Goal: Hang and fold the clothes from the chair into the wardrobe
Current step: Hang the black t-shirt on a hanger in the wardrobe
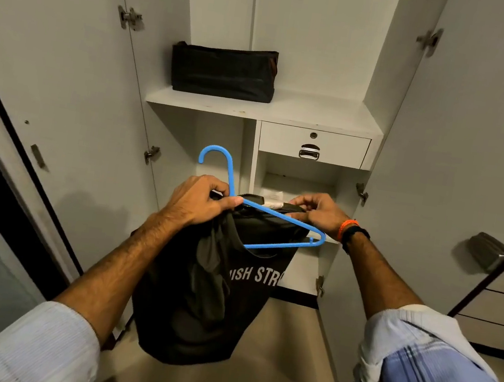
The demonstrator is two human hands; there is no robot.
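A black T-shirt (205,307) with white lettering hangs in front of the open white wardrobe (265,108). A blue plastic hanger (276,215) is partly inside its neck, hook pointing up and left. My left hand (202,198) grips the hanger's neck together with the shirt's left shoulder fabric. My right hand (315,212) pinches the shirt's collar edge over the hanger's right arm. The hanger's right end sticks out uncovered below that hand.
Both wardrobe doors stand open to the left (49,81) and right (463,155). A black fabric box (223,72) sits on the upper shelf. Below it is a drawer (312,144) with a metal handle. A white packet (271,196) lies in the lower cubby.
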